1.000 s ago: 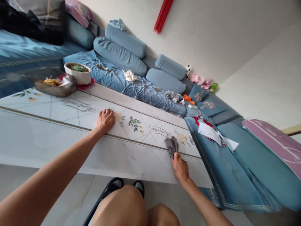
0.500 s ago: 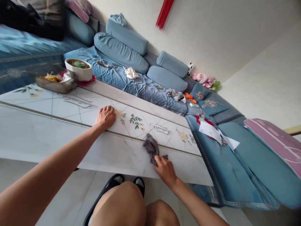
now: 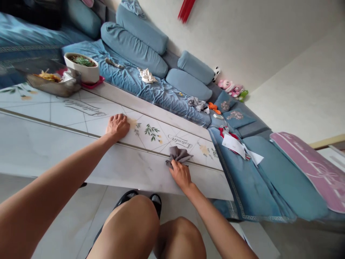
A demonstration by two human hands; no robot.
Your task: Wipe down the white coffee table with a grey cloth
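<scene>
A long coffee table spans the view in front of my knees, with a white marbled top and a printed runner showing leaves, flowers and lettering. My left hand rests palm down on the runner, fingers slightly bent and nothing visible in it. My right hand grips a bunched grey cloth between thumb and fingers. The cloth lies across the runner's near gold line, and its far part fans out over the print.
At the table's far left stand a dark translucent container with scraps and a white planter on a red saucer. Behind runs a blue sofa with clothes and cushions. White papers lie on its right section.
My right hand has pushed the grey cloth away from the table's near edge, toward the runner, and the cloth has spread sideways. My left hand stays put; the view has shifted slightly.
</scene>
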